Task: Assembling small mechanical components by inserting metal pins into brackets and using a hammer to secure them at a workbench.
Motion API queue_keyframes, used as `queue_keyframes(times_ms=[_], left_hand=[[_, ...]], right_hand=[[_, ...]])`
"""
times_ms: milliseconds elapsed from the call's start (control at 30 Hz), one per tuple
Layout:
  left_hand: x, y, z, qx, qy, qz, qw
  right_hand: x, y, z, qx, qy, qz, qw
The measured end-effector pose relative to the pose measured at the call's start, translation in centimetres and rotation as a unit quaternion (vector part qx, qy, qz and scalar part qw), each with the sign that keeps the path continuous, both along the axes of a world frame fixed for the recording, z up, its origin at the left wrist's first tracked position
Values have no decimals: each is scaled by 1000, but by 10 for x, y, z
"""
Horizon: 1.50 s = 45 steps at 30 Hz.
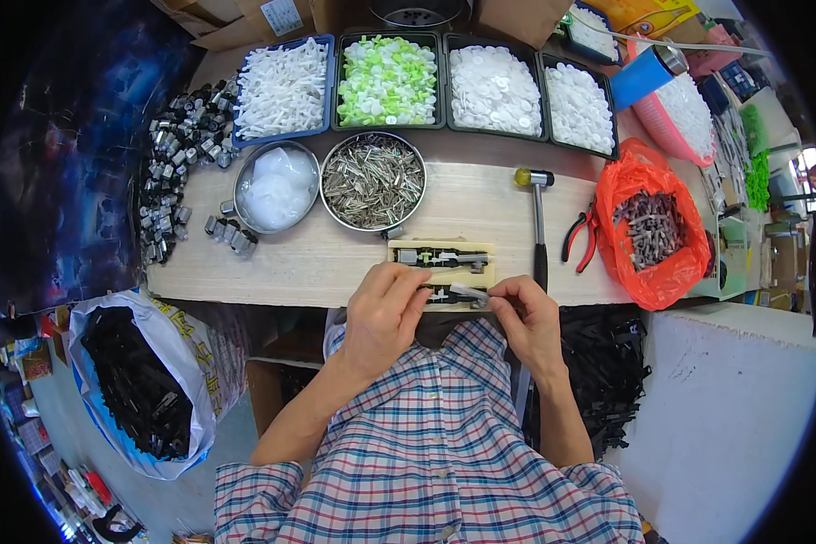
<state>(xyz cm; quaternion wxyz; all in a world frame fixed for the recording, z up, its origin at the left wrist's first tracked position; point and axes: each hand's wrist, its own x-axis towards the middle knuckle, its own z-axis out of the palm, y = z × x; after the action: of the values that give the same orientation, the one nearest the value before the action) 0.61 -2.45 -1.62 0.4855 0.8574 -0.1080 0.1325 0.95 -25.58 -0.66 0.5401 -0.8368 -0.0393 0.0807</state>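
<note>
A pale wooden jig block lies at the near edge of the workbench with two black and silver lighter bodies set in its grooves. My left hand rests on the block's near left side, fingers lying over the lower lighter body. My right hand pinches a small silver metal piece at the right end of that lower body. The upper lighter body lies untouched in the far groove.
Behind the block stand a round tin of thin metal strips and a bowl of clear parts. Trays of white and green plastic parts line the back. A hammer, red pliers and an orange bag lie to the right.
</note>
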Motion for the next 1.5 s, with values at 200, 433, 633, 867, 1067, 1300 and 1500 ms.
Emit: queue_keyframes(times_ms=[200, 433, 633, 867, 1067, 1300, 1500], left_hand=[[1, -7, 2, 79, -40, -39, 995], [6, -17, -7, 105, -65, -70, 990], [9, -26, -4, 176, -76, -89, 977], [8, -29, -7, 173, -95, -96, 976], [18, -21, 3, 149, -86, -83, 982], [47, -26, -2, 143, -70, -55, 986], [54, -28, 4, 201, -78, -103, 971]], right_hand=[[2, -2, -1, -35, -51, 35, 997], [12, 5, 1, -67, -106, 85, 988], [12, 4, -13, -70, -96, 59, 991], [-10, 17, -40, -80, -199, -21, 977], [7, -3, -33, 86, -20, -42, 995], [36, 17, -27, -20, -129, -73, 989], [38, 14, -24, -32, -122, -80, 989]])
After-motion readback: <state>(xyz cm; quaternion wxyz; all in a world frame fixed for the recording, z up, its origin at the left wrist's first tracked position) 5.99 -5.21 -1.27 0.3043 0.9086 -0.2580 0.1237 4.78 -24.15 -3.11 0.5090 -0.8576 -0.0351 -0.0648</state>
